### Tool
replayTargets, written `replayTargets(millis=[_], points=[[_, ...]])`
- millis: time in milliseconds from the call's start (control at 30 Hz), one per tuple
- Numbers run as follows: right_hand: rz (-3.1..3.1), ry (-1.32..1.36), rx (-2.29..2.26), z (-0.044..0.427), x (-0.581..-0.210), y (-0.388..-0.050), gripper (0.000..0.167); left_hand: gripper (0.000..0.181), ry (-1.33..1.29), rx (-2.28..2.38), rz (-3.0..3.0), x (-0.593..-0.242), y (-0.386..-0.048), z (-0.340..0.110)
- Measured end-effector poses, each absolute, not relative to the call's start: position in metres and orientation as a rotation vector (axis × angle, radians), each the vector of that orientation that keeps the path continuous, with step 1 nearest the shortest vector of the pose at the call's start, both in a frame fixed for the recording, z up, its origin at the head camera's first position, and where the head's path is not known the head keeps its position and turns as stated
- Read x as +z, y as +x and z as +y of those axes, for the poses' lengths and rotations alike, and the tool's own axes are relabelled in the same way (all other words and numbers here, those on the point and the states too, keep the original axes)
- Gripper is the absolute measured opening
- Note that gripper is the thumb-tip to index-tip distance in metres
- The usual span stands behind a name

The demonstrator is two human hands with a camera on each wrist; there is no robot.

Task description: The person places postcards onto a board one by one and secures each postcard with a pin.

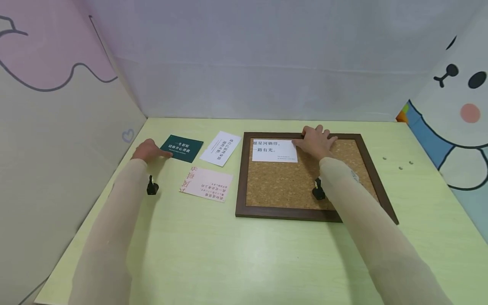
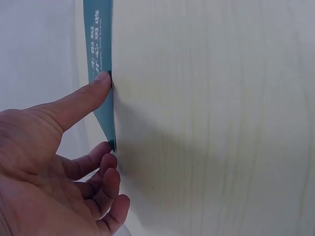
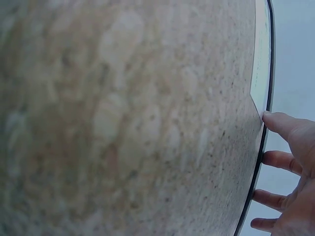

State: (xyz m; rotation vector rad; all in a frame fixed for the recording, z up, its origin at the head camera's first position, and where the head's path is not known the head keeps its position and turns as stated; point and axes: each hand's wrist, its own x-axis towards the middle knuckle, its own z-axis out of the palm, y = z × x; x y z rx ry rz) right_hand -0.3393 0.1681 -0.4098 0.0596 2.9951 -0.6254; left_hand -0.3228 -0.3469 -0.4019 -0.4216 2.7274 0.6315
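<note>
The thumb of my left hand (image 1: 146,150) touches the near edge of a dark green card (image 1: 183,148) with white lettering, which lies at the table's far left. In the left wrist view the index fingertip is at that card's corner, and the other fingers bend loosely beside it. My right hand (image 1: 316,142) spreads over the far edge of a brown-framed cork board (image 1: 282,186). Its thumb rests at the corner of a white card (image 1: 274,151) on the cork, and the other fingers rest on the frame's top edge.
A white card (image 1: 221,148) and a pink card (image 1: 206,184) lie between the green card and the board. Several tiny shiny pieces (image 1: 400,168) are on the table right of the board. A back wall and side panels border the table.
</note>
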Motion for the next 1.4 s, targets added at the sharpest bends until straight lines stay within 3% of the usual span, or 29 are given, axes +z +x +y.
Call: replayTargets(millis=[533, 1033, 1400], points=[[2.986, 0.058, -0.633, 0.168, -0.408, -0.338, 0.046, 0.081, -0.504, 0.686, 2.752, -0.404, -0.323, -0.342], [2.988, 0.051, -0.642, 0.165, -0.406, -0.337, 0.044, 0.042, -0.385, 0.787, 2.914, -0.385, -0.313, -0.361], [2.994, 0.046, -0.641, 0.166, -0.404, -0.337, 0.043, 0.029, -0.582, 1.297, 2.784, -0.363, -0.309, -0.354]])
